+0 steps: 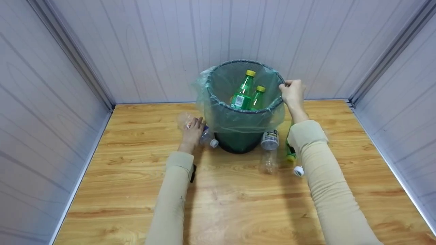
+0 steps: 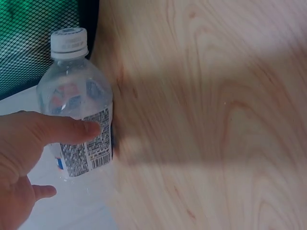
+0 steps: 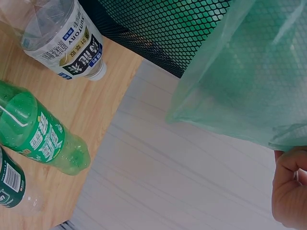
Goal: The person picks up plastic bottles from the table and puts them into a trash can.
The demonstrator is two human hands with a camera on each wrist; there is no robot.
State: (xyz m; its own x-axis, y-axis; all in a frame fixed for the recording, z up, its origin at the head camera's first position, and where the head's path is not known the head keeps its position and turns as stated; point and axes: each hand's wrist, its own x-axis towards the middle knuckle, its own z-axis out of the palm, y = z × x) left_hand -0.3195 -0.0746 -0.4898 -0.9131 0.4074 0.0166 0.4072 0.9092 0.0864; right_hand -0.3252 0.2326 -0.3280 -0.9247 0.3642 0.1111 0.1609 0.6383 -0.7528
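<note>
My left hand (image 1: 194, 131) grips a clear plastic bottle (image 2: 76, 91) with a white cap, lying on the wooden surface left of the mesh trash bin (image 1: 235, 144). In the left wrist view the thumb crosses its barcode label; the other fingers are mostly hidden. At the bin's right rim, my right hand (image 1: 293, 92) pinches the rim and the green plastic liner (image 3: 240, 86) folded over it. Inside the upright bin stand two green bottles with yellow caps, one larger (image 1: 243, 92) and one partly hidden (image 1: 258, 98).
A clear labelled bottle (image 3: 72, 43) lies at the bin's front right. Right of it lie a green bottle (image 3: 43, 129) and a bottle with a dark green label (image 3: 12, 179), both partly under my right arm in the head view. Panelled walls (image 1: 163, 51) enclose the wooden surface (image 1: 218, 204).
</note>
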